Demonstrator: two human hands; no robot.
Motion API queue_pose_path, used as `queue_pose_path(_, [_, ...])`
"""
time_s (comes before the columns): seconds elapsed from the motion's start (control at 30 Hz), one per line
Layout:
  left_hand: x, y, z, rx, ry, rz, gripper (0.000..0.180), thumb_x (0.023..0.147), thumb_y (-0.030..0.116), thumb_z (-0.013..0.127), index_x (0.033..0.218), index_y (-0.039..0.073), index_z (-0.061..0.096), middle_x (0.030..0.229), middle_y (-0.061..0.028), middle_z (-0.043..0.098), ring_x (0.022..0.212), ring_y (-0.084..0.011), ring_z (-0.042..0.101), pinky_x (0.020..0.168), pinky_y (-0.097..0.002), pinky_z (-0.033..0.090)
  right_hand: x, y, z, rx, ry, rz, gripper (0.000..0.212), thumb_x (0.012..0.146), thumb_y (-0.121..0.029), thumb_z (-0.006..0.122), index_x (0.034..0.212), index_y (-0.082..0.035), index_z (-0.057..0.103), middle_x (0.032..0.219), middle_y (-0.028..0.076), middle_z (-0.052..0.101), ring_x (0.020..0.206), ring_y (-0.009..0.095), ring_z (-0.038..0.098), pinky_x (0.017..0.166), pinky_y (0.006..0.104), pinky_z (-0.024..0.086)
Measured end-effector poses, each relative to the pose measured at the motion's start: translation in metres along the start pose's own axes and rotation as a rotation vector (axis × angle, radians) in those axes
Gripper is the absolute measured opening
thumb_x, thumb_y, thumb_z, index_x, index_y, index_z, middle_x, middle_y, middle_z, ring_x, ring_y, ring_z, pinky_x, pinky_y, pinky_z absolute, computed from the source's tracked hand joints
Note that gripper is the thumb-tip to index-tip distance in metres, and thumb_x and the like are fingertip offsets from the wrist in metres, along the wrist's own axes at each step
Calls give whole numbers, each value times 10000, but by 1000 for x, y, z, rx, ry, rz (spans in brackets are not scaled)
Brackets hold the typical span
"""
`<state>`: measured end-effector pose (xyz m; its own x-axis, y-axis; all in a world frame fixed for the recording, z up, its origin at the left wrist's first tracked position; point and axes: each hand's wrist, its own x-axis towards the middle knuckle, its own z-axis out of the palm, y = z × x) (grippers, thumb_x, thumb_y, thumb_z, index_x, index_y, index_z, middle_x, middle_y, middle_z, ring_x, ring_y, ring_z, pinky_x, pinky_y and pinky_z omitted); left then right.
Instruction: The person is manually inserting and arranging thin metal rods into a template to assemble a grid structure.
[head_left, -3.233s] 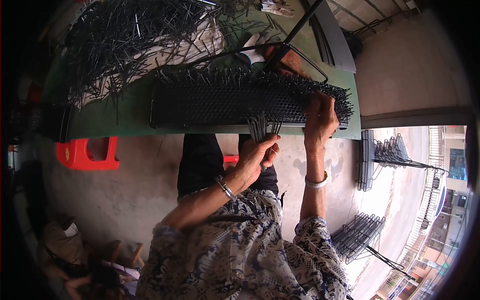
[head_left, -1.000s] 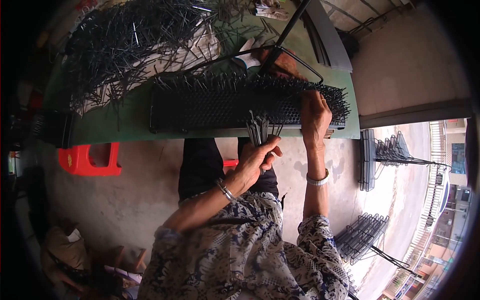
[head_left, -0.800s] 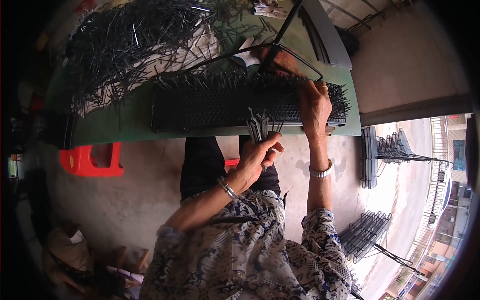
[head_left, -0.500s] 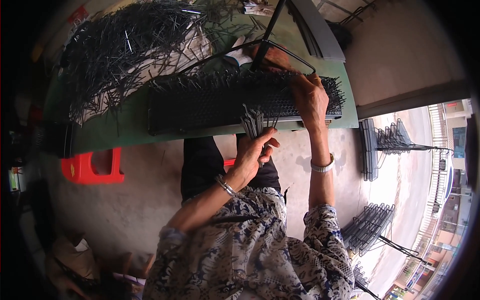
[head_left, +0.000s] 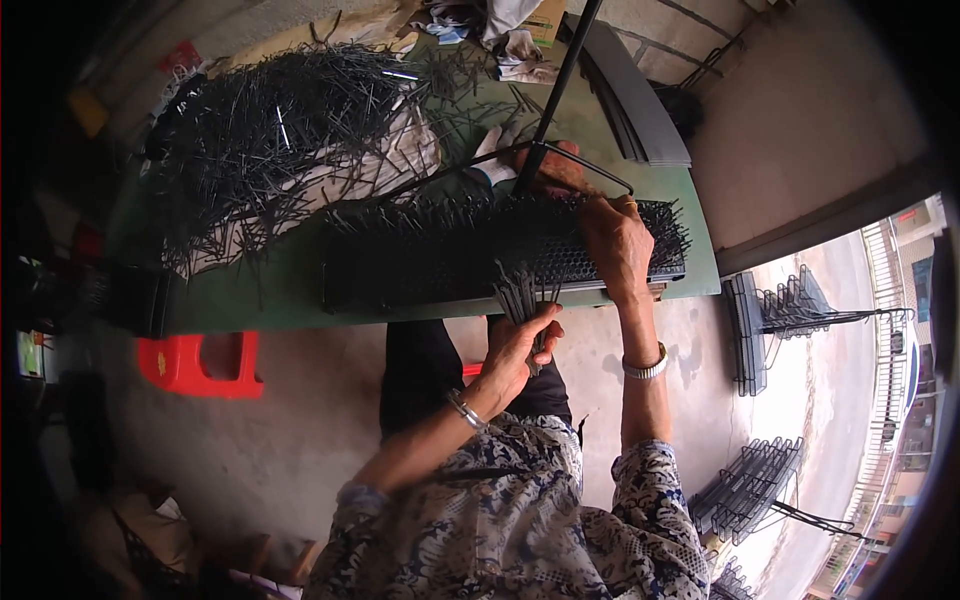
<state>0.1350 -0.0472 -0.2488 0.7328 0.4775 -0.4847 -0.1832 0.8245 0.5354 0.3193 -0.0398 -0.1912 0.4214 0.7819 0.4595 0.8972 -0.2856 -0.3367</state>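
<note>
A bundle of thin dark metal rods [head_left: 518, 295] stands in my left hand [head_left: 515, 352], the fingers wrapped round its lower part. In front of me on the table lies a long black perforated panel [head_left: 450, 265], with many thin rods sticking up along its far side. My right hand [head_left: 618, 245] is over the panel's right part, its fingertips pinched together at the far row of rods. Whatever sits between those fingertips is too small to make out. A black bent-wire frame [head_left: 538, 147] rises just behind the panel, close to my right fingers.
A large heap of loose dark rods [head_left: 270, 130] lies on cloth at the table's left. A reddish-brown lump [head_left: 560, 168] and a glove [head_left: 492, 165] lie behind the panel. Flat grey sheets [head_left: 628, 100] rest at the far right. A red stool [head_left: 200, 365] stands below the green table [head_left: 240, 310].
The whole view has shifted, so the table and hands appear lower in the picture. My left hand still holds the rods; my right hand stays pinched at the panel's far row.
</note>
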Motion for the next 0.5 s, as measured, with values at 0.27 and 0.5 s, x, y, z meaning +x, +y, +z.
queue_pose_path(0.27, [-1,5,10,10,44,8,277,940,251,631,1057,1,615,735,-35,574,609,-86,484,467,-213,300,-2,8,14,-119,-77,40,76,878,-182,589,895,-141,651,888,120,592,779,345,627,649,430,498])
queue_pose_path(0.5, [2,10,3,48,20,-10,282,927,264,652,1047,10,626,735,-42,576,575,-82,468,445,-207,274,-26,17,14,94,14,80,146,882,-170,638,1011,-135,697,874,99,621,756,278,631,638,369,498])
